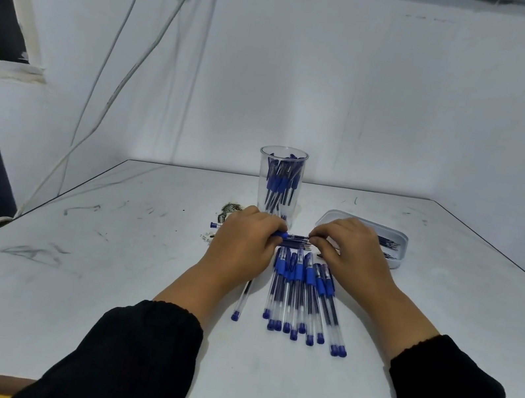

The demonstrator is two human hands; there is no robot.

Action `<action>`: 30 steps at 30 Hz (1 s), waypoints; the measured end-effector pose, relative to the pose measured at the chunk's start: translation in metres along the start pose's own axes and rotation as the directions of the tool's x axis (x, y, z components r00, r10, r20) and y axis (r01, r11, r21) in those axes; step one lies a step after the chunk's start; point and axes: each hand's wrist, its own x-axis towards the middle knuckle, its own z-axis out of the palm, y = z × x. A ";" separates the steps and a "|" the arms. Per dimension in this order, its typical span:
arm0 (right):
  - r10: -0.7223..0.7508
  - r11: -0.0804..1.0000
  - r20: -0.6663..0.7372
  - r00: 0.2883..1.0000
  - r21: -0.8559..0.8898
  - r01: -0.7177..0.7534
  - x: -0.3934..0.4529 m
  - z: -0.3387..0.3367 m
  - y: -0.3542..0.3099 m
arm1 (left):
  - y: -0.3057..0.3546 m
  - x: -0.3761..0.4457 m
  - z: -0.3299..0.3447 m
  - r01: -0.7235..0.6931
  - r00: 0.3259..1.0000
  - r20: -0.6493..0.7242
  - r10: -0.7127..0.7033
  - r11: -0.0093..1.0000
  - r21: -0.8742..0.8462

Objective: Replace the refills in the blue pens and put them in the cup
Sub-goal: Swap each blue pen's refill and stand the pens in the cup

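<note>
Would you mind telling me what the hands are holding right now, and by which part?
Both hold one pen lying crosswise: the left hand grips its blue grip section, the right hand pinches the tip end.

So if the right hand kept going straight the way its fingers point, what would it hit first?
Its fingers point left along the pen they pinch, so the right hand would probably first meet the left hand gripping the other end; depth is unclear.

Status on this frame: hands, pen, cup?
Left hand and right hand both grip one blue pen between them. Cup upright, pens inside. More pens lie below. Nothing blocking.
</note>
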 end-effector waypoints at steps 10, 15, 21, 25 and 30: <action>0.345 0.937 -0.046 0.937 -0.040 -0.347 0.001 -0.006 0.031 | -0.027 0.002 -0.012 0.206 0.978 -0.074 -0.195 0.957 0.205; 0.431 0.899 0.048 0.901 -0.102 -0.425 0.016 0.007 0.026 | -0.028 0.005 -0.012 0.269 0.962 -0.101 -0.252 0.938 0.219; 0.385 0.917 0.214 0.898 -0.197 -0.346 0.033 0.020 0.015 | -0.027 0.006 -0.011 0.261 0.965 -0.095 -0.245 0.939 0.225; 0.380 0.916 0.235 0.895 -0.230 -0.328 0.033 0.020 0.014 | -0.026 0.006 -0.011 0.264 0.964 -0.092 -0.249 0.940 0.218; 0.392 0.909 0.221 0.893 -0.246 -0.337 0.031 0.019 0.015 | -0.023 0.006 -0.013 0.267 0.964 -0.073 -0.257 0.941 0.211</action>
